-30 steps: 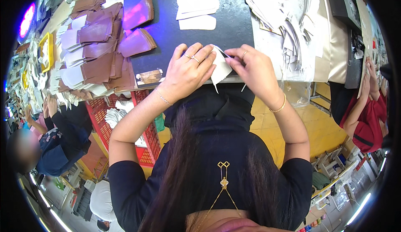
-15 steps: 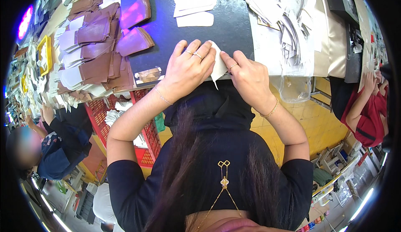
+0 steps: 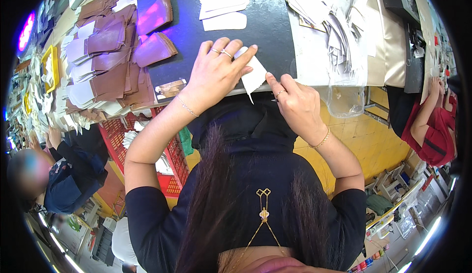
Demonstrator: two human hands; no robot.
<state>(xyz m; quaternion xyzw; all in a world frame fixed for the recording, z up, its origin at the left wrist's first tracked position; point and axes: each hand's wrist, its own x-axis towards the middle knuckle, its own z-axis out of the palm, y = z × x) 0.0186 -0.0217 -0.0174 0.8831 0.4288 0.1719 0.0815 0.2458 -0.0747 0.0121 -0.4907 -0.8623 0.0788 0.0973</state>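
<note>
Between my hands, at the front edge of the black work surface [image 3: 268,27], a white leather-like piece [image 3: 254,76] lies tilted, its lower edge jagged and a thin tail hanging down. My left hand [image 3: 220,69] grips its left side, thumb and index finger closed on it and the other fingers curled above. At its right edge, the fingertips of my right hand [image 3: 295,98] are pinched together on the corner. Two flat white cut pieces [image 3: 223,10] rest farther back on the black surface. To the left of these lie two small stacks of brown pieces [image 3: 155,49].
Overlapping brown and white pieces [image 3: 105,59] cover the table's left side. Bundles of pale strips [image 3: 339,37] lie on the right, above a hanging clear plastic bag [image 3: 346,101]. A red crate [image 3: 118,140] stands below left. Other people work at both sides.
The white piece shows more of its surface, as my left fingers have lifted and shifted left. My right hand has moved slightly down and toward me along its right edge.
</note>
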